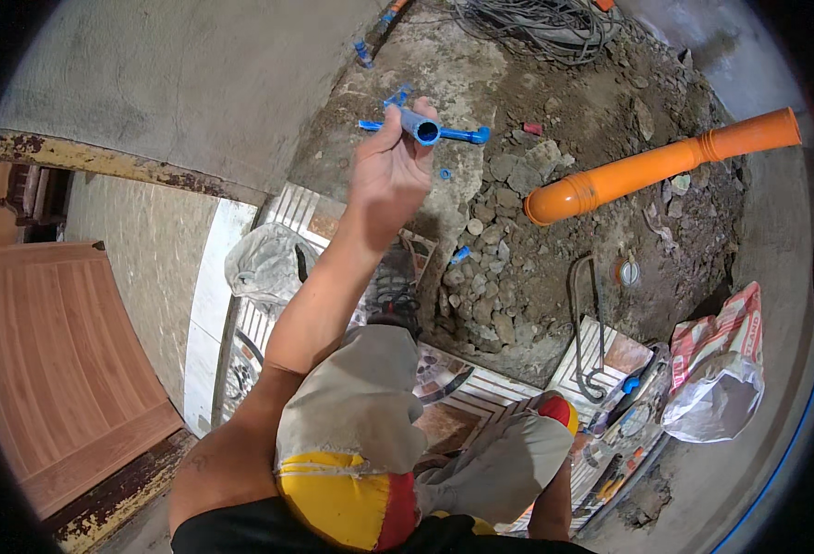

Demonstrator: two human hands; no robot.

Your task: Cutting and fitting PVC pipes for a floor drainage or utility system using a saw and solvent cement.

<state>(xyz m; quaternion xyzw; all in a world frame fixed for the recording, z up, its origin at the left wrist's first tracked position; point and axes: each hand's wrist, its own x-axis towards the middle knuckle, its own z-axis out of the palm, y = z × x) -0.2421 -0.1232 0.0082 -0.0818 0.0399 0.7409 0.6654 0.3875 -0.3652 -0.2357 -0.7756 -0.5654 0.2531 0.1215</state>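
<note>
Over rough concrete [453, 60], left hand [394, 164] gripping a hollow blue pipe [410, 120], right hand hidden, grip unclear, jagged rubble [496, 309] nearby.

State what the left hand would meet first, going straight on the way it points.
Probably the cables, beyond the left hand and the pipe it holds; depth is unclear, so the floor might come first.

The left hand [391, 164] has a pipe piece [411, 120] in it, with an elbowed pipe [467, 136] showing just behind. Well beyond the hand, to its right, lies a cable coil [554, 35]; also rightward, a drainpipe [628, 177] lies over rubble [494, 309], and a sack [716, 365] farther over. Leftward and nearer sits a plastic bag [264, 263], then a door [74, 360] farther out.
</note>
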